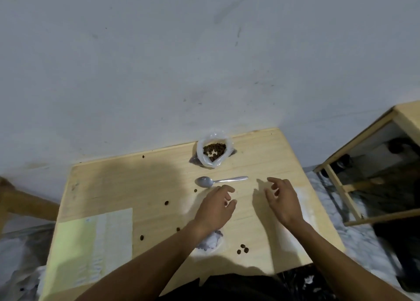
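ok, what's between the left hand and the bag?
The spoon, lying crosswise on the table, sits between the left hand and the bag. The head view shows it.

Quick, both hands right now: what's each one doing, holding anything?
Left hand: fingers curled, pinching what looks like a brown pellet.
Right hand: open, fingers loosely curled, holding nothing.

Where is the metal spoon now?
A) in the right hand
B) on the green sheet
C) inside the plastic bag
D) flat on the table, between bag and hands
D: the spoon lies flat on the table, on the near side of the bag, and neither the left hand nor the right hand grips it.
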The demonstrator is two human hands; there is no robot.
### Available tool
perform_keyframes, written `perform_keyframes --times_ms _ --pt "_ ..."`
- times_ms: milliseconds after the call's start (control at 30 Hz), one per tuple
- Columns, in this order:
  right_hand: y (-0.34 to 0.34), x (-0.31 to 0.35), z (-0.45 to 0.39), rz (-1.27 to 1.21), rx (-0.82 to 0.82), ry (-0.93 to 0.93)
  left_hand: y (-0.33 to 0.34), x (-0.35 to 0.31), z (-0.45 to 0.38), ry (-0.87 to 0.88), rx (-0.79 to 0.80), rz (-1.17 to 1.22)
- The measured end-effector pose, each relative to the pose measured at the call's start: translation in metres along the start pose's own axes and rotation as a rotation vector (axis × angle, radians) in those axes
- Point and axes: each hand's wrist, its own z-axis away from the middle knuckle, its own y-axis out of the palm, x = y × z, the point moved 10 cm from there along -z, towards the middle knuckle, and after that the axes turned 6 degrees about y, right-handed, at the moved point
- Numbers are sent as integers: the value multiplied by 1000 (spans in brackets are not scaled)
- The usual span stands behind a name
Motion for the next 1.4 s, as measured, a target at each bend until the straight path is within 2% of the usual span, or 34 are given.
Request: perform_keyframes --times_ms 133,300,400,567,700,767,833,967,1067,1167,1233,1300,1333,1400 --pt "-37 -60 7 135 -123 248 57 -26 -24 -64 188 78" --pt "-46 -111 29 295 -64 518 117 -41 -21 -220 401 190" --pt "-35 -120 38 263 2 559 136 -41 -15 -296 453 209" --pt "-31 -118 44 170 -1 555 147 -46 -13 -309 452 212" --pt "-45 -111 46 102 -128 522 137 -47 -15 -301 295 270" --pt "-54 -104 43 -37 -205 455 121 -48 -19 -302 155 341" --pt "-57 -90 37 -252 -207 363 98 -50 -25 -261 44 378" --pt "-50 -45 28 -581 -49 259 44 -55 -34 -174 -65 434" --pt "-44 0 17 -713 97 192 5 -56 -38 -97 -18 417" --pt "-38 42 7 -779 205 153 -35 -54 -40 1 -6 289" --pt "-32 71 3 -811 262 119 -70 -51 -38 13 -140 170" --pt "-24 96 0 -818 294 70 -112 -51 -27 -15 -385 78" --pt "-20 108 0 -822 299 45 -126 -47 -20 -63 -484 111" --pt "-14 131 0 -815 298 -21 -132 -30 -11 -217 -538 346"
